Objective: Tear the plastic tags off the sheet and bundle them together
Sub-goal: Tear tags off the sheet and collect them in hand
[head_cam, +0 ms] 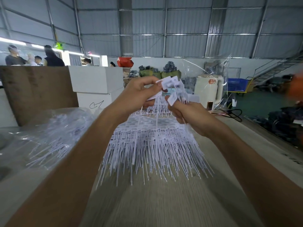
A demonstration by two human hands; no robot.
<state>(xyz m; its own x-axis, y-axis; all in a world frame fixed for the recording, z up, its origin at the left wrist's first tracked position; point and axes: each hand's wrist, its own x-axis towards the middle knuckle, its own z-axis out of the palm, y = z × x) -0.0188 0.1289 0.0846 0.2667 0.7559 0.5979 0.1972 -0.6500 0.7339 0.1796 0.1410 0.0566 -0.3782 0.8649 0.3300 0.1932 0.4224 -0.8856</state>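
A cluster of white plastic tags (172, 86) is held up at chest height, their thin tails hanging down between two bare forearms. The left hand (139, 94) has its fingers curled round the flat tag heads, thumb and forefinger pinching one at the top. The right hand (190, 114), just beside and slightly lower, is closed around the gathered tails, with one tag head resting against its thumb. The two grips nearly touch.

Directly below the hands, the sheets of joined tags (150, 141) lie stacked on the pale bench (164, 202), tails fanned toward the viewer. Bare bench surface stretches in front of the stack and out to its right edge. To the left, near the stack, lies a clear plastic bag (49, 136) holding more white tags. Behind it stand a brown cardboard sheet (37, 92) and white boxes (96, 81).
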